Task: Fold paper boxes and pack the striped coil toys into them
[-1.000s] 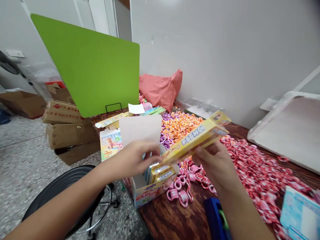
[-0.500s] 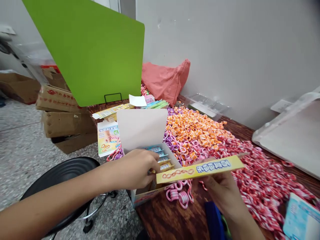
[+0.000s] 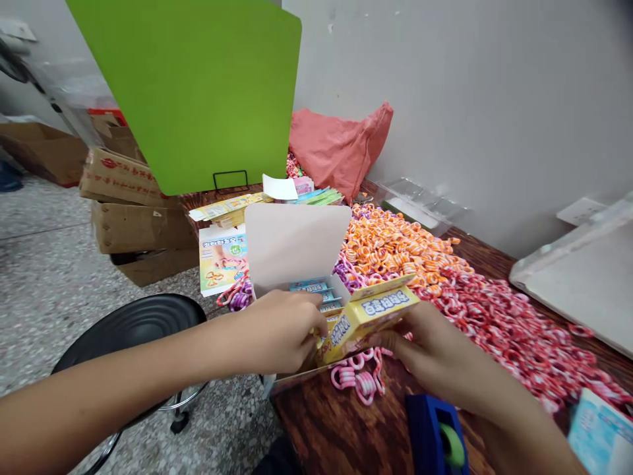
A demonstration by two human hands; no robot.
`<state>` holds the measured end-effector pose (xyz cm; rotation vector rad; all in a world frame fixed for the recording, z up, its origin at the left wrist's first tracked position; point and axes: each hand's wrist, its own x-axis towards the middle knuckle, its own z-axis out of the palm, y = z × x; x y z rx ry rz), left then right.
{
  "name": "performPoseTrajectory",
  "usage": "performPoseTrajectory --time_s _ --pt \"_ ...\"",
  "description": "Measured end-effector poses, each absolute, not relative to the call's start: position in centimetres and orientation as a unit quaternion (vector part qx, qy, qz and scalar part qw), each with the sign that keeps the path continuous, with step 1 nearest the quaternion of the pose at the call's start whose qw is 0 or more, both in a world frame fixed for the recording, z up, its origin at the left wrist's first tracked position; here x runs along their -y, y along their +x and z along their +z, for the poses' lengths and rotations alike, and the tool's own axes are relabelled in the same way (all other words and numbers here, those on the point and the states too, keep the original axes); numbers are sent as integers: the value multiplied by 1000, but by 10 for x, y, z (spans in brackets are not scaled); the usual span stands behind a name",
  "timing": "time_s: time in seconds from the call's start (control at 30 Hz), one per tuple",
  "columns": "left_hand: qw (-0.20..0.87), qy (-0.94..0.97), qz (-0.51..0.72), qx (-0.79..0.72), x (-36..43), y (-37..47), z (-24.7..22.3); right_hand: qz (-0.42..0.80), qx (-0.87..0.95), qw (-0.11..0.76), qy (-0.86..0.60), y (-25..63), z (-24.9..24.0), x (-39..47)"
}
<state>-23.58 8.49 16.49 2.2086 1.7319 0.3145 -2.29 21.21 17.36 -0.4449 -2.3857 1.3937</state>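
Note:
My right hand (image 3: 425,340) grips a small yellow box (image 3: 378,315) by its right end, thumb below. One flap of it stands open, and its left end dips into a larger display box (image 3: 297,241) whose white lid is raised. Inside stands a row of small blue boxes (image 3: 311,287), with yellow ones nearer me. My left hand (image 3: 284,330) reaches into the display box with fingers curled beside the yellow box; whatever they pinch is hidden. Pink coiled links (image 3: 364,384) lie on the table just in front of it.
A blue tape dispenser (image 3: 430,432) sits at the front edge. Orange links (image 3: 395,244) and red links (image 3: 504,330) are heaped to the right. A green board (image 3: 198,92) stands behind, a black stool (image 3: 133,330) at left, and stacked cartons (image 3: 138,227) beyond it.
My right hand has turned the yellow box and brought its left end down into the display box. My left hand stays inside the box. The view has shifted slightly.

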Motion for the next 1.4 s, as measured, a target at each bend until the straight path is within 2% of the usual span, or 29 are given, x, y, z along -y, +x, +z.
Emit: performPoseTrajectory --time_s 0.3,0.5,0.63,0.77,0.87,1.0,1.1,1.4 --pt "175 786 186 -563 -77 -239 172 389 878 212 -183 -16 154 -207" --pt "68 826 326 -455 -88 -234 173 324 911 199 -161 -26 145 -203" --pt "43 842 277 -461 -96 -219 177 360 887 241 -161 -20 137 -204" --pt "24 831 263 -490 -97 -210 180 463 791 325 -233 -9 112 -186" --pt "12 823 257 -507 -93 -210 180 526 741 329 -257 -10 83 -157" --pt "43 802 279 -527 -86 -212 179 517 703 389 -295 -19 52 -120" --pt "54 793 279 -539 -83 -210 176 518 681 416 -308 -25 46 -108" --pt "-26 809 208 -548 -81 -196 175 498 682 412 -342 -28 44 -103"
